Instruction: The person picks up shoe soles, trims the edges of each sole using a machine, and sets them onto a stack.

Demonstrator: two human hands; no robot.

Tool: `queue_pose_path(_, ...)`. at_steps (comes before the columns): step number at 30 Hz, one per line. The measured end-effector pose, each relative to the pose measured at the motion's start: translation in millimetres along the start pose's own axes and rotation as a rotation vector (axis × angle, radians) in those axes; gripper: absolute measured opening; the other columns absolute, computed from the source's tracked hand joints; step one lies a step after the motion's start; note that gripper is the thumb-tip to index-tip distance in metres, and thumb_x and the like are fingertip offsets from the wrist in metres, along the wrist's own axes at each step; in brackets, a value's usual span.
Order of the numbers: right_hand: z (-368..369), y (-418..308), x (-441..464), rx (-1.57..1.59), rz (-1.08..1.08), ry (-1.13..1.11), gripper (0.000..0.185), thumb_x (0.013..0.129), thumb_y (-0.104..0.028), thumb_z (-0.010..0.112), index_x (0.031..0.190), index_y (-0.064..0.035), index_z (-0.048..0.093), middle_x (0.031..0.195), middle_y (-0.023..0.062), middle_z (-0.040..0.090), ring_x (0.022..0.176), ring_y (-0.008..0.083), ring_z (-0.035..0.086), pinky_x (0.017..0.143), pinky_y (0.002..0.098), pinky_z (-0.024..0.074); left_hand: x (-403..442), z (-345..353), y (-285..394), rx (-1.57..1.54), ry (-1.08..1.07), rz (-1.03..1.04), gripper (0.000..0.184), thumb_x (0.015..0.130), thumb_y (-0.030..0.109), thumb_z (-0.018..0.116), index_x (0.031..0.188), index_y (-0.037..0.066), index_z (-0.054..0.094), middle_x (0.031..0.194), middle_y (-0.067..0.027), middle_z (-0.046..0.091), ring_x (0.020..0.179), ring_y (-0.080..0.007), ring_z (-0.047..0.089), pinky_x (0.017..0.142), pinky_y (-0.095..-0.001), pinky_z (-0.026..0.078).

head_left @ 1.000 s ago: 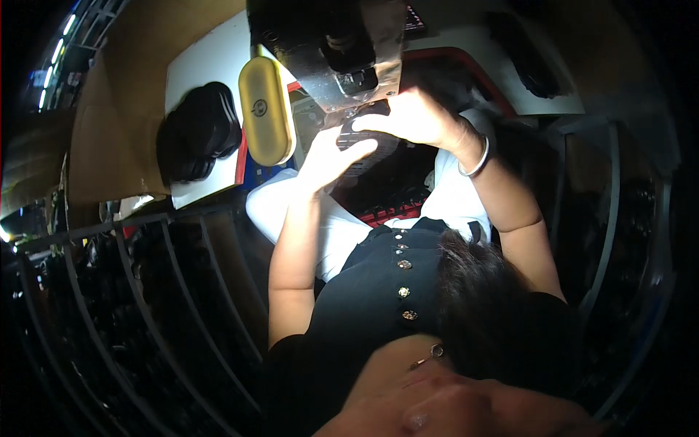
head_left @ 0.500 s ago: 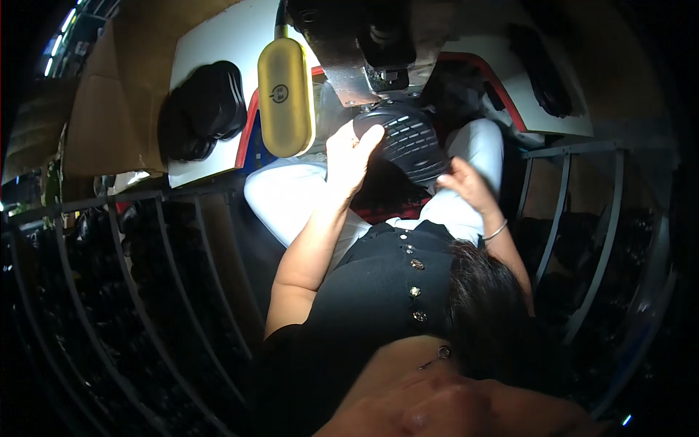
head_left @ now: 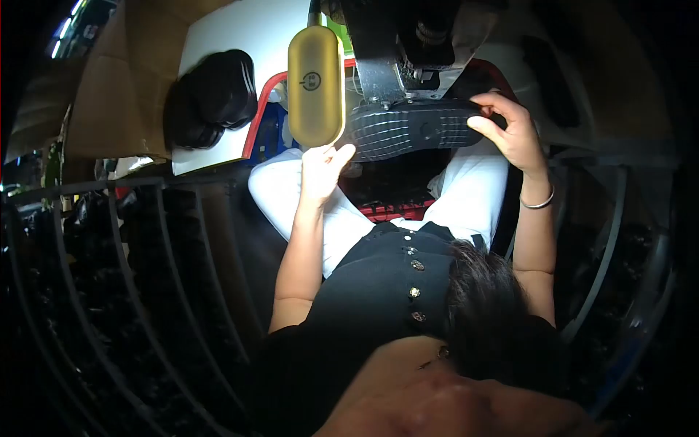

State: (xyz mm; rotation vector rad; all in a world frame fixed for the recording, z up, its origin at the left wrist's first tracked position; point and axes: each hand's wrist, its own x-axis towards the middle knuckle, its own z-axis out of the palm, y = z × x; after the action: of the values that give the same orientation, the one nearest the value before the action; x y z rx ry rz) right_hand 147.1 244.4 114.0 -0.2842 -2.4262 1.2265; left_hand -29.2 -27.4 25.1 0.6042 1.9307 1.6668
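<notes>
A black shoe sole [head_left: 415, 131] with a grooved tread is stretched sideways under the machine head [head_left: 419, 65], its tread facing me. My right hand [head_left: 513, 135] grips the right end, thumb on the tread and fingers along the upper edge. At the left end, my left hand [head_left: 324, 171] is closed with its thumb at the sole's edge; its fingers are partly hidden near the yellow lamp [head_left: 315, 87]. The sole's upper edge meets the underside of the machine, and the exact contact point is hidden.
Stacked black soles [head_left: 222, 91] lie on the white tabletop [head_left: 273, 33] at left, which has a red edge [head_left: 258, 120]. More dark pieces lie in shadow at right. Metal rail racks [head_left: 164, 240] flank me, with dark items behind the bars.
The sole has turned from a slant to nearly level, tread facing me. My right hand has moved up and taken its right end; my left hand has moved slightly left and down.
</notes>
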Motion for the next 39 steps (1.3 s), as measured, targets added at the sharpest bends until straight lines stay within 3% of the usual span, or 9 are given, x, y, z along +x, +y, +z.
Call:
queue_pose_path(10, 69.3, -34.7, 29.5, 0.009, 0.016, -0.070, 0.030, 0.077, -0.025, 0.074, 0.075, 0.0009, 0.057, 0.056, 0.0062, 0.045, 0.051, 0.0126, 0.039, 0.051, 0.0260, 0.0371, -4.2, -64.1, -32.2, -0.241, -0.253, -0.192, 0.031, 0.081, 0.004, 0.065, 0.110, -0.002, 0.058, 0.100, -0.0040, 0.063, 0.090, -0.0113, 0.057, 0.085, -0.0264, 0.045)
queue_pose_path(17, 94.2, -35.3, 35.5, -0.097, -0.189, 0.085, 0.033, 0.073, -0.027, 0.076, 0.067, -0.0004, 0.057, 0.055, 0.0085, 0.048, 0.046, 0.0136, 0.040, 0.048, 0.0269, 0.0396, 6.9, -6.9, -20.1, 0.023, -0.531, -0.143, 0.032, 0.077, 0.014, 0.071, 0.104, -0.001, 0.061, 0.096, -0.0049, 0.065, 0.086, -0.0112, 0.058, 0.080, -0.0265, 0.046)
queue_pose_path(21, 116.3, -14.7, 29.8, -0.205, -0.218, 0.250, 0.040, 0.070, -0.031, 0.079, 0.075, 0.0037, 0.059, 0.063, 0.0124, 0.059, 0.058, 0.0192, 0.061, 0.055, 0.0293, 0.0483, 14.0, 51.4, 39.9, -0.069, -0.189, 0.292, 0.031, 0.080, 0.018, 0.069, 0.104, 0.001, 0.057, 0.088, -0.0069, 0.063, 0.082, -0.0143, 0.059, 0.076, -0.0283, 0.046)
queue_pose_path(24, 101.0, 1.1, 22.9, 0.083, 0.008, 0.132, 0.044, 0.062, -0.029, 0.085, 0.074, 0.0006, 0.055, 0.074, 0.0078, 0.060, 0.064, 0.0130, 0.056, 0.058, 0.0269, 0.0466, 8.2, 12.7, 79.6, 0.315, -0.315, 0.322, 0.031, 0.080, 0.017, 0.067, 0.103, -0.001, 0.056, 0.081, -0.0067, 0.061, 0.071, -0.0153, 0.057, 0.067, -0.0303, 0.046)
queue_pose_path(27, 18.0, 21.1, 12.8, -0.302, 0.155, 0.278, 0.054, 0.072, -0.035, 0.076, 0.109, 0.0005, 0.056, 0.100, 0.0152, 0.061, 0.090, 0.0256, 0.060, 0.080, 0.0346, 0.0466, -9.1, -71.8, 113.2, 0.150, -0.234, 0.209, 0.037, 0.082, 0.023, 0.066, 0.109, -0.002, 0.057, 0.081, -0.0083, 0.062, 0.070, -0.0128, 0.057, 0.065, -0.0272, 0.047)
queue_pose_path(32, -122.2, 155.6, -29.7, -1.239, 0.222, 0.537, 0.056, 0.083, -0.046, 0.059, 0.120, -0.0045, 0.054, 0.120, 0.0185, 0.055, 0.110, 0.0347, 0.051, 0.094, 0.0440, 0.0384, -45.0, -177.5, 157.5, 0.731, 0.604, 0.391, 0.032, 0.087, 0.025, 0.060, 0.107, -0.001, 0.060, 0.090, -0.0119, 0.065, 0.083, -0.0183, 0.062, 0.070, -0.0297, 0.050)
queue_pose_path(35, -124.3, 166.2, -41.6, -1.115, 0.665, 0.270, 0.053, 0.084, -0.046, 0.056, 0.120, -0.0068, 0.055, 0.120, 0.0195, 0.054, 0.112, 0.0347, 0.049, 0.097, 0.0452, 0.0341, 6.8, -222.0, 127.1, 0.891, 0.633, 0.394, 0.035, 0.088, 0.028, 0.059, 0.109, 0.000, 0.060, 0.095, -0.0148, 0.065, 0.084, -0.0214, 0.062, 0.077, -0.0314, 0.047)
queue_pose_path(37, -125.6, 204.3, -52.1, -1.189, 0.190, 0.465, 0.047, 0.084, -0.038, 0.058, 0.120, -0.0079, 0.055, 0.118, 0.0198, 0.055, 0.109, 0.0349, 0.051, 0.098, 0.0440, 0.0338, 48.9, -259.1, 72.6, 1.144, 0.646, 0.363, 0.039, 0.088, 0.031, 0.058, 0.112, 0.000, 0.058, 0.111, -0.0177, 0.060, 0.103, -0.0316, 0.057, 0.090, -0.0364, 0.042)
queue_pose_path(39, -122.3, 206.5, -54.9, -1.133, 0.314, 0.510, 0.042, 0.082, -0.030, 0.060, 0.117, -0.0080, 0.056, 0.115, 0.0173, 0.056, 0.107, 0.0344, 0.051, 0.096, 0.0428, 0.0358, 53.9, -255.2, 46.6, 1.095, 0.299, 0.304, 0.041, 0.087, 0.033, 0.058, 0.113, 0.000, 0.058, 0.119, -0.0169, 0.057, 0.115, -0.0311, 0.051, 0.097, -0.0362, 0.038)
